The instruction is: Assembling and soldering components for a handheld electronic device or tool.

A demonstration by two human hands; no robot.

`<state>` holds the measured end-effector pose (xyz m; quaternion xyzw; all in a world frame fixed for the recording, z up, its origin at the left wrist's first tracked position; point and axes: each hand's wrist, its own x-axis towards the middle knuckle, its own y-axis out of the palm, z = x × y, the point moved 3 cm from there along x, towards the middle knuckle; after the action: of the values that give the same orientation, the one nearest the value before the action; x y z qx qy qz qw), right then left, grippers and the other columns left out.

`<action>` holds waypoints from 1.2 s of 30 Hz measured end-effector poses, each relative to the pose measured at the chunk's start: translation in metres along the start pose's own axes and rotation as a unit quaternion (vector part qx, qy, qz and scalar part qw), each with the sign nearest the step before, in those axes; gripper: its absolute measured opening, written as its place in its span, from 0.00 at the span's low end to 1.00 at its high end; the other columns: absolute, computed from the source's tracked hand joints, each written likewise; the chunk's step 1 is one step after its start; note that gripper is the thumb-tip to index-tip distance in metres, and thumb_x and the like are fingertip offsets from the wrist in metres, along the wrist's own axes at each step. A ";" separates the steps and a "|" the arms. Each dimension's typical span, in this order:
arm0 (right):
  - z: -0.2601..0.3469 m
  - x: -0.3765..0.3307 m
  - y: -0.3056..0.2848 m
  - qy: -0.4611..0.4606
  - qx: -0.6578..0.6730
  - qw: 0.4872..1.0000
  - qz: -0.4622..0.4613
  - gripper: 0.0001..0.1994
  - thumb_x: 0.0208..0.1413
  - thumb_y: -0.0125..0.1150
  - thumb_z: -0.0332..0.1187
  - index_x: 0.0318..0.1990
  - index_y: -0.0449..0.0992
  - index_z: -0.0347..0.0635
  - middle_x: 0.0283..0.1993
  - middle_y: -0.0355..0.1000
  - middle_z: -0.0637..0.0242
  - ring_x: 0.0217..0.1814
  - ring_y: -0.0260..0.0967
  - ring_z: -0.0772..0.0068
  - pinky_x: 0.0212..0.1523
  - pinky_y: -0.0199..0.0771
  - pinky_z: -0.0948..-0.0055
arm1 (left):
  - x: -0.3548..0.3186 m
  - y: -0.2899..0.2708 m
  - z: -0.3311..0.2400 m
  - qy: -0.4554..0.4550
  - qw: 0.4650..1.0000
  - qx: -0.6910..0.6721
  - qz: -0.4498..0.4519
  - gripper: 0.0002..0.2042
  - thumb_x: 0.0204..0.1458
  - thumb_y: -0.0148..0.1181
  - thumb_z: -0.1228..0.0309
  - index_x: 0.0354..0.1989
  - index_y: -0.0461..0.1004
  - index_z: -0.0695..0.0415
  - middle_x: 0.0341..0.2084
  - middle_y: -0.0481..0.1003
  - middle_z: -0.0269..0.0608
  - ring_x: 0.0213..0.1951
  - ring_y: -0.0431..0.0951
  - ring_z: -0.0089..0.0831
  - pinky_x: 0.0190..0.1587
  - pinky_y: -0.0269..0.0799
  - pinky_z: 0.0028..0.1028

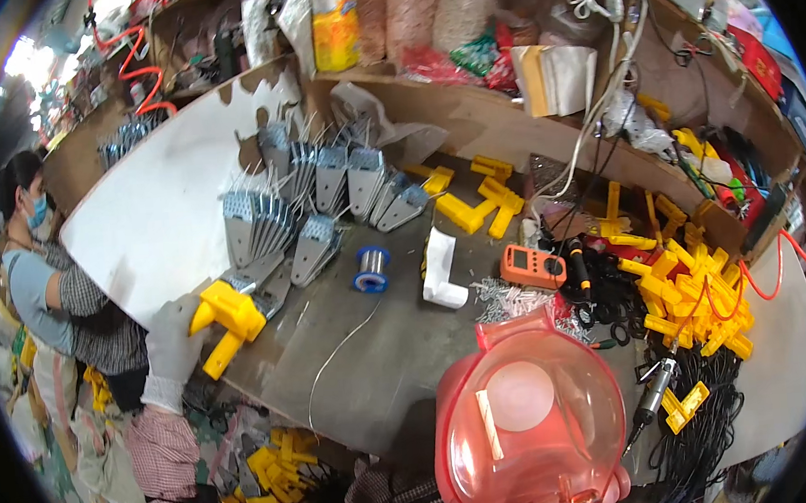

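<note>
My left hand (pixel 171 350), in a pale glove, grips a yellow plastic housing (pixel 227 320) at the table's left edge, its fingers partly hidden behind the piece. A grey metal plate lies just behind the housing; I cannot tell whether the two are joined. Close to the camera, a translucent pink plastic vessel or lid (pixel 532 420) with a round pale disc covers the lower middle. My right hand does not show. Beyond the left hand stand several grey metal plates (pixel 257 229) with blue tops and wires. A blue spool of solder wire (pixel 371 270) stands on the table (pixel 336 368).
An orange multimeter (pixel 532 267) sits beside scattered small screws (pixel 509 302). Yellow housings (pixel 691 292) are heaped at the right, near a power screwdriver (pixel 654 393) and black cables (pixel 701 436). A co-worker (pixel 35 268) stands at the left. More yellow housings (pixel 269 476) lie below the table's edge.
</note>
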<state>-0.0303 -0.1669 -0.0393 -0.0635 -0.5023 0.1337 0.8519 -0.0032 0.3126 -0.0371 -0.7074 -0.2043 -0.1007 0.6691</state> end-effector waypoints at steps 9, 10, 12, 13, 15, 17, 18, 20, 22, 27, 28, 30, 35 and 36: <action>-0.011 0.013 -0.013 0.011 -0.086 0.996 -0.015 0.21 0.67 0.46 0.40 0.65 0.60 0.47 0.58 0.67 0.39 0.62 0.66 0.38 0.64 0.56 0.29 | -0.008 0.026 -0.038 0.051 0.964 0.232 -0.118 0.27 0.47 0.60 0.69 0.58 0.68 0.60 0.53 0.70 0.48 0.58 0.67 0.44 0.62 0.60 0.42; -0.022 0.014 -0.005 0.113 -0.067 0.991 0.013 0.22 0.67 0.46 0.39 0.65 0.60 0.43 0.58 0.67 0.39 0.62 0.66 0.40 0.64 0.57 0.29 | -0.015 0.025 -0.025 0.042 0.960 0.250 -0.116 0.27 0.47 0.60 0.69 0.58 0.68 0.60 0.53 0.70 0.48 0.58 0.67 0.44 0.62 0.60 0.42; -0.008 0.022 -0.013 0.083 -0.082 0.993 -0.024 0.22 0.66 0.46 0.38 0.65 0.60 0.41 0.57 0.67 0.39 0.62 0.67 0.41 0.64 0.58 0.30 | 0.001 0.038 -0.029 -0.068 0.989 0.120 0.053 0.25 0.48 0.58 0.70 0.57 0.69 0.60 0.53 0.70 0.48 0.58 0.67 0.44 0.64 0.58 0.42; -0.008 0.025 -0.013 0.035 -0.076 0.995 -0.051 0.22 0.66 0.45 0.38 0.65 0.60 0.40 0.57 0.68 0.39 0.61 0.67 0.42 0.64 0.58 0.31 | 0.005 0.042 -0.031 -0.064 0.991 0.114 0.032 0.22 0.49 0.56 0.72 0.56 0.70 0.58 0.53 0.70 0.47 0.58 0.67 0.44 0.65 0.58 0.42; -0.008 0.035 -0.004 -0.061 -0.072 0.990 -0.105 0.22 0.66 0.45 0.38 0.64 0.60 0.38 0.57 0.68 0.39 0.61 0.67 0.43 0.64 0.59 0.32 | 0.010 0.047 -0.036 -0.006 0.984 0.171 -0.043 0.21 0.50 0.56 0.72 0.55 0.71 0.58 0.53 0.70 0.47 0.57 0.68 0.45 0.64 0.58 0.42; -0.009 0.042 0.005 -0.130 -0.082 0.978 -0.140 0.22 0.66 0.45 0.37 0.64 0.60 0.36 0.57 0.68 0.40 0.61 0.68 0.44 0.64 0.60 0.33 | 0.016 0.049 -0.052 0.058 0.967 0.217 -0.117 0.20 0.50 0.55 0.72 0.54 0.71 0.57 0.54 0.70 0.47 0.57 0.68 0.45 0.64 0.58 0.43; -0.017 0.044 0.016 -0.143 -0.064 0.976 -0.152 0.23 0.66 0.45 0.37 0.64 0.60 0.35 0.57 0.68 0.40 0.61 0.68 0.45 0.64 0.60 0.34 | 0.005 0.032 -0.056 0.052 0.965 0.211 -0.148 0.20 0.50 0.55 0.71 0.54 0.72 0.56 0.55 0.69 0.46 0.57 0.68 0.45 0.64 0.59 0.44; -0.007 0.039 0.026 -0.154 -0.068 0.973 -0.155 0.23 0.66 0.44 0.37 0.64 0.60 0.34 0.56 0.69 0.40 0.61 0.68 0.46 0.64 0.60 0.34 | -0.004 0.017 -0.079 0.055 0.963 0.179 -0.193 0.20 0.50 0.55 0.70 0.54 0.72 0.56 0.56 0.69 0.45 0.57 0.68 0.44 0.63 0.59 0.45; -0.027 0.013 0.043 0.208 0.260 0.906 -0.260 0.27 0.62 0.53 0.38 0.63 0.60 0.31 0.56 0.69 0.43 0.59 0.70 0.49 0.64 0.64 0.41 | -0.031 0.025 -0.095 0.147 0.958 0.130 -0.209 0.24 0.48 0.57 0.68 0.57 0.71 0.53 0.58 0.69 0.41 0.61 0.66 0.41 0.64 0.58 0.47; -0.014 0.088 0.070 0.352 0.292 0.859 -0.229 0.40 0.47 0.70 0.42 0.64 0.59 0.32 0.59 0.69 0.49 0.60 0.68 0.59 0.64 0.67 0.54 | -0.021 0.064 -0.166 0.316 0.928 -0.181 -0.079 0.26 0.41 0.66 0.65 0.54 0.74 0.49 0.56 0.71 0.36 0.60 0.67 0.41 0.60 0.61 0.49; -0.015 0.125 0.085 0.311 0.233 0.891 -0.235 0.43 0.44 0.73 0.43 0.65 0.59 0.33 0.60 0.68 0.51 0.61 0.68 0.61 0.64 0.67 0.57 | -0.017 0.062 -0.175 0.337 0.923 -0.179 -0.049 0.26 0.41 0.67 0.65 0.53 0.74 0.50 0.54 0.72 0.36 0.59 0.68 0.41 0.59 0.62 0.49; -0.023 0.198 0.099 0.254 0.137 0.913 -0.287 0.45 0.41 0.77 0.44 0.65 0.59 0.33 0.60 0.68 0.52 0.61 0.67 0.62 0.64 0.67 0.59 | 0.013 0.076 -0.197 0.275 0.884 -0.371 -0.069 0.23 0.42 0.66 0.65 0.51 0.75 0.51 0.53 0.73 0.38 0.58 0.70 0.41 0.59 0.62 0.47; -0.146 0.309 0.080 0.250 0.078 0.964 0.049 0.42 0.47 0.74 0.47 0.65 0.60 0.38 0.62 0.66 0.59 0.61 0.66 0.67 0.61 0.69 0.63 | 0.057 0.125 -0.244 0.277 0.876 -0.368 -0.141 0.18 0.46 0.61 0.75 0.49 0.76 0.53 0.50 0.75 0.41 0.52 0.73 0.41 0.51 0.67 0.44; -0.162 0.333 0.087 0.226 0.075 0.970 0.039 0.40 0.48 0.73 0.46 0.65 0.60 0.38 0.62 0.66 0.58 0.61 0.66 0.66 0.60 0.70 0.63 | 0.052 0.138 -0.242 0.262 0.886 -0.349 -0.158 0.17 0.45 0.61 0.76 0.47 0.77 0.52 0.47 0.76 0.40 0.50 0.75 0.41 0.50 0.68 0.42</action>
<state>0.2498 0.0171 0.1397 -0.0471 -0.2822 0.1861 0.9400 0.1333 0.0788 -0.1203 -0.8016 -0.0827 -0.4515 0.3831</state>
